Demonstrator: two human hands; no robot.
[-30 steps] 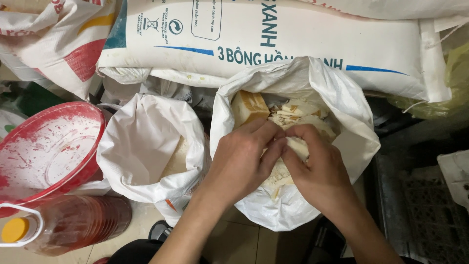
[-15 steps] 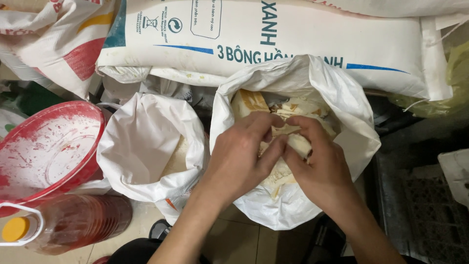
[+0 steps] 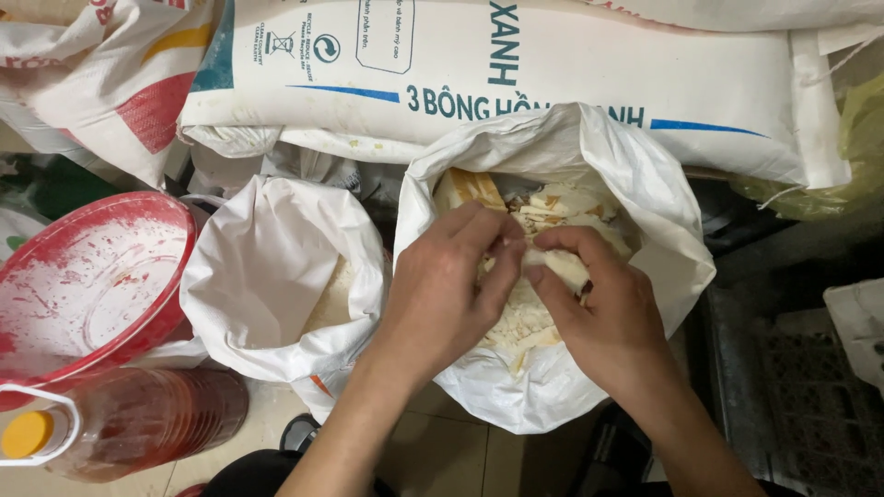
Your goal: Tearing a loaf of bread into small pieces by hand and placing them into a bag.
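Head view: left hand and right hand are meeting over the open white sack, pinching a pale crumbly piece together; crumbling it likely needs steady thumb pressure.

Two hands, left hand and right hand, are showing. Two open white bags are standing, one red basin and one bottle are sitting, three printed sacks are lying behind.

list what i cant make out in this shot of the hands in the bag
Head view:
- What the left hand and right hand pinch: fingers cover it.
- Bottom of the right bag: hands and pale pieces hide it.
- Left bag contents: mostly behind its folded rim.
- Bottle: cut off by the edge.
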